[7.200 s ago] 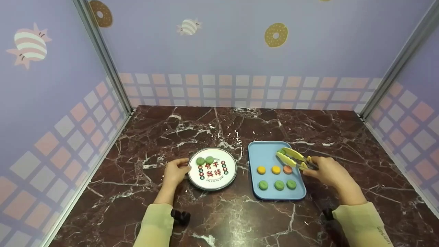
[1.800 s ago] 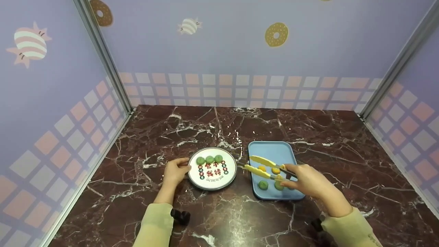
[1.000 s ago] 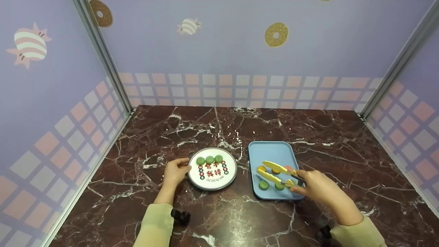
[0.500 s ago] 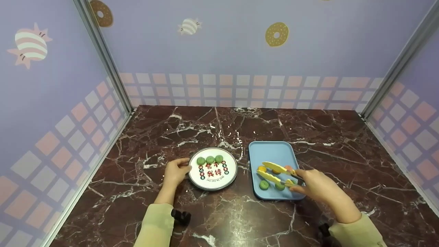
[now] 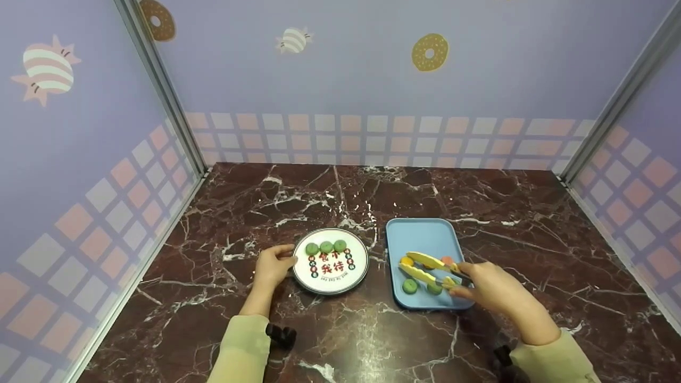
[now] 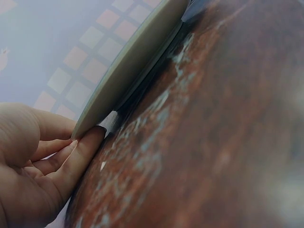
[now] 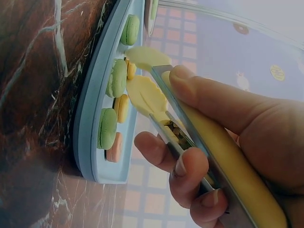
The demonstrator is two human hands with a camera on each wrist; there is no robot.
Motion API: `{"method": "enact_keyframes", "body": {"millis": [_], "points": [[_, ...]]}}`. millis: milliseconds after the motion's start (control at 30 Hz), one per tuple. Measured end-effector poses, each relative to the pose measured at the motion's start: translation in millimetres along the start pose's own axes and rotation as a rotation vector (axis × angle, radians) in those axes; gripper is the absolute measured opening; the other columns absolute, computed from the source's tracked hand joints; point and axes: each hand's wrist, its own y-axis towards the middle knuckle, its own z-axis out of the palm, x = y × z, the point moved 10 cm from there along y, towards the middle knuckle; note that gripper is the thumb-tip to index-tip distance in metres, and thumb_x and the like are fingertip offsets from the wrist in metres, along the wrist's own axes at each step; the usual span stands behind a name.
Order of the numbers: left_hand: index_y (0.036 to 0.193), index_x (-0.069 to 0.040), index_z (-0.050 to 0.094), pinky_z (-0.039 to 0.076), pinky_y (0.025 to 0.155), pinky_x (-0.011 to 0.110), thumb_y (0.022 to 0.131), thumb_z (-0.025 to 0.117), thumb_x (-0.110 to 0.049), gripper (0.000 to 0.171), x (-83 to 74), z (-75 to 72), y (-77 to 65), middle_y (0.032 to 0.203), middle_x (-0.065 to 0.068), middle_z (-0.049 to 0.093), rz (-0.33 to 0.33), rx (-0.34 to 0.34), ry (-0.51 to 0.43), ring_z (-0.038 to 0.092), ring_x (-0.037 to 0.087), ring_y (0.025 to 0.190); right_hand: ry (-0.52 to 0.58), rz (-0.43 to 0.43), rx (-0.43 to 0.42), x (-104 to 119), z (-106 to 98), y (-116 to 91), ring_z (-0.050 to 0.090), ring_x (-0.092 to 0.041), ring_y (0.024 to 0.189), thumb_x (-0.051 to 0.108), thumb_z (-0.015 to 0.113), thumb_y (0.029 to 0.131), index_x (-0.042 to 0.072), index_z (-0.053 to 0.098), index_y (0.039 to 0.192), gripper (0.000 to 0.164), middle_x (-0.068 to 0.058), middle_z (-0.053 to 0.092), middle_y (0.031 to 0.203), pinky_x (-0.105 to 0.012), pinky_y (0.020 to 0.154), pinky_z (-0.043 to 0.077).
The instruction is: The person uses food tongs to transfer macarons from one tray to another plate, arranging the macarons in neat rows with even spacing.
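Head view: a person's right hand [image 5: 487, 287] grips yellow tongs [image 5: 428, 268] over a blue tray [image 5: 420, 236], the blades parted around nothing and angled toward 10 o'clock above the small round macaron-like sweets. On the tray, a yellow sweet [image 5: 406, 261] sits at the blade tips, a green sweet [image 5: 409, 285] lies at 6 o'clock from it, another green one [image 5: 434, 289] is half hidden under the tongs, and an orange one [image 5: 447, 260] peeks out at 3 o'clock. The left hand [image 5: 272, 266] holds the 9 o'clock edge of a round printed plate [image 5: 331, 271], where 3 green sweets [image 5: 326, 247] line up at 12 o'clock. To do the pickup well, the blades should likely straddle 1 sweet squarely and close gently, lifting clear of its neighbours.

Left wrist view: the left hand's fingers [image 6: 78, 154], lightly curled, pinch the plate rim [image 6: 128, 66] against the dark marble surface [image 6: 213, 142].

Right wrist view: thumb and fingers [image 7: 190, 171] are wrapped around the tongs' arms [image 7: 228, 171], with the scalloped blades [image 7: 145, 92] apart, just above a green sweet [image 7: 116, 78] and a yellow one [image 7: 122, 107]. The close-packed rows and the tray's raised rim [image 7: 90, 109] are the likeliest obstacles. Pastel walls with doughnut prints enclose the surface on 3 sides.
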Motion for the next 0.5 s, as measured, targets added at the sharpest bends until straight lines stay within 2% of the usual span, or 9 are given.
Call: {"method": "enact_keyframes", "body": {"millis": [300,500], "points": [[0.128,0.004,0.069,0.062,0.067,0.029,0.091,0.071,-0.004,0.037,0.8,0.2,0.2,0.121,0.027,0.071,-0.010,0.004,-0.021,0.072,0.035,0.103,0.000,0.005,0.007,-0.6,0.7,-0.1,0.071,-0.027,0.081,0.035,0.082,0.086,0.004,0.071,0.114,0.043,-0.008,0.075,0.092,-0.045,0.064,0.053],[0.125,0.005,0.070,0.062,0.070,0.029,0.090,0.072,-0.002,0.036,-0.9,-1.9,1.0,0.117,0.028,0.072,0.015,-0.018,-0.005,0.073,0.037,0.103,0.000,0.001,0.001,0.9,-1.0,-0.3,0.065,-0.019,0.073,0.036,0.082,0.086,0.003,0.071,0.115,0.044,-0.004,0.072,0.084,-0.039,0.059,0.048]]}}
